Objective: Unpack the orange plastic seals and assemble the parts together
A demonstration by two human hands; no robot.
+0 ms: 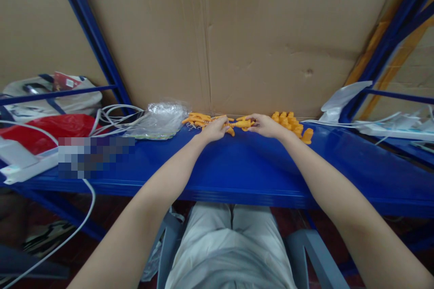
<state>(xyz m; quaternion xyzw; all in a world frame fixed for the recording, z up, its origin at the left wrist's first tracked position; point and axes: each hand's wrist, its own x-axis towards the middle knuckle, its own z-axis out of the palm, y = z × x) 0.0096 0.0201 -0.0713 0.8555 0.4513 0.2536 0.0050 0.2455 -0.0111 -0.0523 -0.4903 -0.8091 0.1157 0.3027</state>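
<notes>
At the back of the blue table (244,162), my left hand (214,130) is closed at the right side of a pile of orange plastic pieces (195,119), its fingertips pinching one of them. Small metal chains or rings lie among the pile. A little to the right, my right hand (266,125) grips an orange piece (244,123) between thumb and fingers; its exact kind is too small to make out. The two hands face each other with orange parts between them. Beyond my right wrist stand several orange cup-shaped pieces (287,121), grouped in rows.
Clear plastic bags (159,122) lie left of the pile, beside white cables (117,113). Farther left are a red bag (57,131) and a white power strip (30,165). A cardboard panel (257,40) closes off the back, between blue metal posts (93,31). White cables run along the right.
</notes>
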